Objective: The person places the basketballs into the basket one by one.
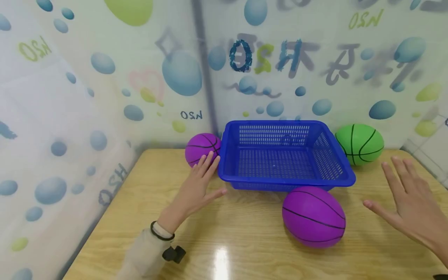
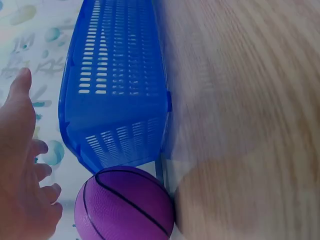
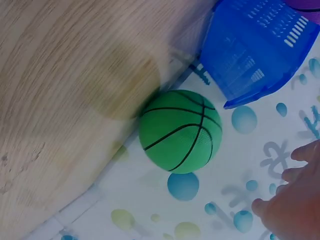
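Note:
A blue perforated plastic basket stands at the back of the wooden table with nothing inside. My left hand reaches toward its left end, fingers straight and spread, overlapping a purple ball with black basketball lines in the head view. That ball sits beside the basket's end in the left wrist view. My right hand hovers at the right with fingers extended, holding nothing. Nearest to it is a green ball beside the basket's right end. A second purple ball lies in front of the basket.
Behind the table hangs a pale printed sheet with blue and green bubbles and lettering, and it also covers the left side. A dark band circles my left wrist, with a small black device beside it.

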